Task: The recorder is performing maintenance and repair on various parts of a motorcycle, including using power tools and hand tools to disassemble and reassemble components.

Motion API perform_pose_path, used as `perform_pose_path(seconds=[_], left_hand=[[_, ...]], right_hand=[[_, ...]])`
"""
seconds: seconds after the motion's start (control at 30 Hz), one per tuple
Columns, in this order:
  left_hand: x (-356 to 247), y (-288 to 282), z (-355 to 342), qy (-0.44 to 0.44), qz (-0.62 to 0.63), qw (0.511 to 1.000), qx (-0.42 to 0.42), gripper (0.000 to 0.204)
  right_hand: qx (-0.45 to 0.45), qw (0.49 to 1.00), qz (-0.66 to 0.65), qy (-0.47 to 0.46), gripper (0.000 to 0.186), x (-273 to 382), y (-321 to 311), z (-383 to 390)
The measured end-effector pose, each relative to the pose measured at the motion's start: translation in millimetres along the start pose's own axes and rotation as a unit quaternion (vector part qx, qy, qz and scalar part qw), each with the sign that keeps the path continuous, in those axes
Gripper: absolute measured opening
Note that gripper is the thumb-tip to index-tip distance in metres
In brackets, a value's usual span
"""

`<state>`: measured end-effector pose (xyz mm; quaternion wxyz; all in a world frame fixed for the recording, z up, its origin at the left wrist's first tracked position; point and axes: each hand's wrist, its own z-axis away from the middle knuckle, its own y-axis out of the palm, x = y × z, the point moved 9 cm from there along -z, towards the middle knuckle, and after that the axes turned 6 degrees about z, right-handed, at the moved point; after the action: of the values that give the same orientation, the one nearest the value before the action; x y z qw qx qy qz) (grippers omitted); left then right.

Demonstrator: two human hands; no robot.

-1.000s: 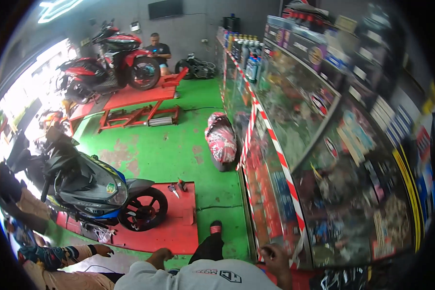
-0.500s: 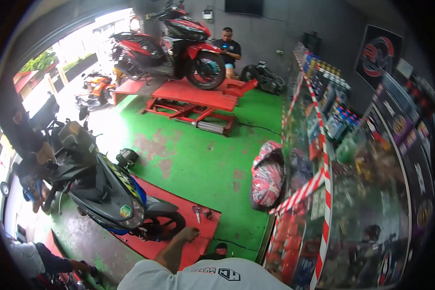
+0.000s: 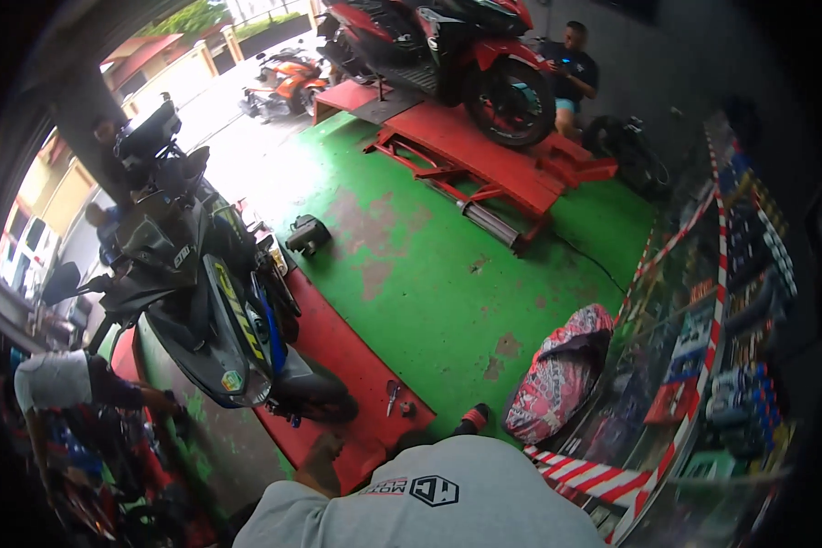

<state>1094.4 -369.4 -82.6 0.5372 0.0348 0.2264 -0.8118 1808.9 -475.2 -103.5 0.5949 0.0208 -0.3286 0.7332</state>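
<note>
The left hand — just a blur from here — hangs over the red platform toward its front edge; a silver tool and small dark piece lie by the right corner.

This is a motorcycle workshop: a red scooter stands on a raised lift, a dark scooter on a red platform.

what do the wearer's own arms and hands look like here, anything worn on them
The light grey shirt has a short left sleeve and a dark hexagonal emblem. The left hand shows no glove, though shadow hides finer detail. The right hand is out of view.
</note>
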Motion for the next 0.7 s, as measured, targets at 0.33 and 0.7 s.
perform_pose_path(seconds=[0.33, 0.7], left_hand=[[-144, 127, 4, 0.01, 0.127, 0.991, 0.047, 0.04], [-555, 94, -151, 0.114, -0.002, 0.993, -0.016, 0.045]], right_hand=[[0.026, 0.988, -0.112, -0.101, 0.025, 345, -213, -164], [-0.149, 0.961, 0.038, -0.229, 0.03, 509, -371, -369]])
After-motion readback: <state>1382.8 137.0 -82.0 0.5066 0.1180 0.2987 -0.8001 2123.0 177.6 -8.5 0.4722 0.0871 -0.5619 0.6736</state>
